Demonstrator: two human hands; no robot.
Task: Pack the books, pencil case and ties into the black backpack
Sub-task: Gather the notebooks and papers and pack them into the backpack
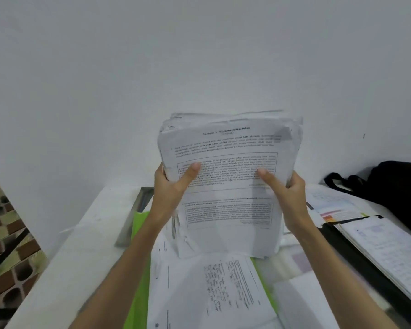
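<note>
A white desk [64, 245] is seen against a plain wall, with a black fabric backpack [399, 186] slumped at 3 o'clock. A thick, dog-eared stack of printed papers [228, 186] is held upright at centre, its long axis vertical and its print facing the camera. It is gripped at its sides by the left hand [173, 184] and right hand [285, 188], thumbs pressed on the front sheet. A green folder [138, 293] with loose sheets lies at 6 o'clock.
</note>
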